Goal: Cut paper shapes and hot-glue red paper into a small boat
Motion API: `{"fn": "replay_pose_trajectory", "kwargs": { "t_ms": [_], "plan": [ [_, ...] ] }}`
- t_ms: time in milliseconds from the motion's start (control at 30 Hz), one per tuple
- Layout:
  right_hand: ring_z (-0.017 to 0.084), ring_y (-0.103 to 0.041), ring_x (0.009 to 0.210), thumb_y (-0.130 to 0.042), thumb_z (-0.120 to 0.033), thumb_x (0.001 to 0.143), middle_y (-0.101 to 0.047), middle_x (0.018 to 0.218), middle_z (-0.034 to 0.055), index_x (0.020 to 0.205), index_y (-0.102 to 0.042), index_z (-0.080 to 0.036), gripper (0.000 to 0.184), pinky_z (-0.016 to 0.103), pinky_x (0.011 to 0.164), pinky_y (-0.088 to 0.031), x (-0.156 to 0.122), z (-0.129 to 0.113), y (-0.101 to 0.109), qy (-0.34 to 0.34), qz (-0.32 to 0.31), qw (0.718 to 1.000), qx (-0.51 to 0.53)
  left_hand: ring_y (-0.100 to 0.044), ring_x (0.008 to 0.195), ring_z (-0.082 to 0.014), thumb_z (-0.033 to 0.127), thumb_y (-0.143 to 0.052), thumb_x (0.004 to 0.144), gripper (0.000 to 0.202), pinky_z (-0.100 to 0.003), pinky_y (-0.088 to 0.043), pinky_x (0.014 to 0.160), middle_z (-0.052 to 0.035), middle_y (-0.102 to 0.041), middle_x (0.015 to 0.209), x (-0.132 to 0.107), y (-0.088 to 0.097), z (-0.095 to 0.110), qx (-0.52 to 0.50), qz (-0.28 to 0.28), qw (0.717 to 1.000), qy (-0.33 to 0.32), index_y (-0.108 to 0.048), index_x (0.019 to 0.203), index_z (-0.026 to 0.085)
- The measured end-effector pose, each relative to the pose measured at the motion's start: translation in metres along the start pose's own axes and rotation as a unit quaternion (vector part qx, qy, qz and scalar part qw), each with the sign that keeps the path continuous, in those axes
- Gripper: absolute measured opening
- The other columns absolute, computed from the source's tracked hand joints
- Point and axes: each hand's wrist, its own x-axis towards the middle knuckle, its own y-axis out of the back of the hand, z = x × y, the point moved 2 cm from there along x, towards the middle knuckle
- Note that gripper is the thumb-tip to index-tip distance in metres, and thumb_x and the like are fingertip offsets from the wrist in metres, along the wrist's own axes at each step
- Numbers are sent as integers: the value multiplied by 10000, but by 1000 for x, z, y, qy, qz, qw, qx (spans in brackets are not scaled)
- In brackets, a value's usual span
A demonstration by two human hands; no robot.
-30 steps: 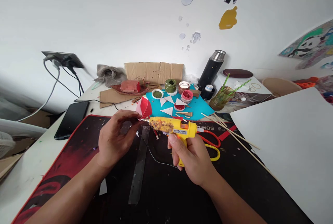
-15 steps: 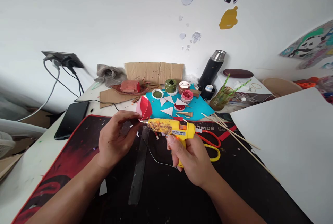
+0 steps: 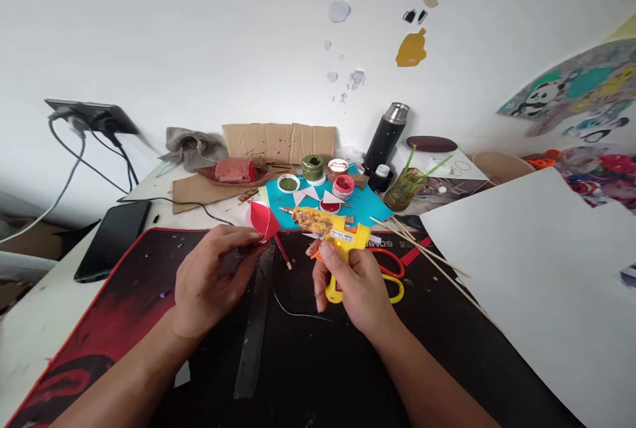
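Note:
Between the thumb and fingers of my left hand (image 3: 211,275) is a small red paper piece (image 3: 263,219), curved and pale along one edge. My right hand (image 3: 350,282) grips a yellow hot glue gun (image 3: 320,224), its body smeared with dark residue. The gun's metal nozzle points left and stands a little apart from the red paper. A thin red stick with a pale end (image 3: 283,252) slants below the paper; whether it is joined to it I cannot tell. Scissors with red and yellow handles (image 3: 395,269) lie behind my right hand.
Open paint jars (image 3: 313,168) and white paper triangles (image 3: 311,214) sit on a blue sheet (image 3: 380,206). A brown model boat (image 3: 231,175), a black thermos (image 3: 385,140) and a brush jar (image 3: 402,193) stand behind. Wooden sticks (image 3: 447,266) and a white board (image 3: 527,256) lie right, a phone (image 3: 113,239) left.
The glue gun's nozzle has come away from the red paper, rising slightly. My left hand has turned the paper, and its red face shows more. The whole view has shifted to the right.

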Motion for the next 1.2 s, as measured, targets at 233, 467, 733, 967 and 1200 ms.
{"fn": "replay_pose_trajectory", "kwargs": {
  "t_ms": [233, 467, 733, 967, 1200],
  "plan": [
    [147, -652, 409, -832, -728, 908, -673, 571, -29, 907, -740, -191, 545, 248, 470, -441, 9, 10, 2, 5, 52, 994, 96, -810, 1039, -197, -30, -738, 936, 445, -324, -659, 908, -51, -827, 1115, 3, 3, 9, -12, -29, 998, -59, -668, 1283, 240],
    [164, -702, 443, -913, -750, 803, -721, 656, -13, 933, -706, -193, 609, 194, 377, -287, 17, 13, 1, 20, 107, 973, 203, -814, 1037, -188, -32, -703, 943, 412, -296, -662, 892, -60, -833, 1106, 2, 2, 17, -4, -61, 994, -96, -646, 1263, 221],
    [166, -723, 514, -956, -799, 707, -783, 769, 12, 975, -687, -212, 700, 225, 438, -476, 22, 23, 4, 16, 160, 951, 265, -787, 1125, -213, -18, -654, 1007, 277, -326, -681, 920, -121, -832, 1121, -7, 0, 28, 11, -83, 981, -173, -672, 1202, 178],
    [198, -738, 631, -948, -817, 693, -819, 877, 27, 1092, -761, -256, 713, 259, 442, -497, 16, 20, -3, -5, 173, 953, 248, -784, 1154, -229, -40, -597, 1023, 290, -330, -689, 925, -148, -829, 1093, -6, -9, 39, -30, -119, 970, -210, -682, 1236, 137],
    [145, -686, 579, -996, -743, 676, -773, 795, -28, 1113, -761, -251, 699, 229, 440, -453, 16, 21, -5, -60, 156, 950, 262, -786, 1164, -220, -39, -606, 1026, 293, -327, -681, 974, -155, -820, 1124, -7, -16, 45, -80, -137, 969, -191, -674, 1263, 119]
  ]
}}
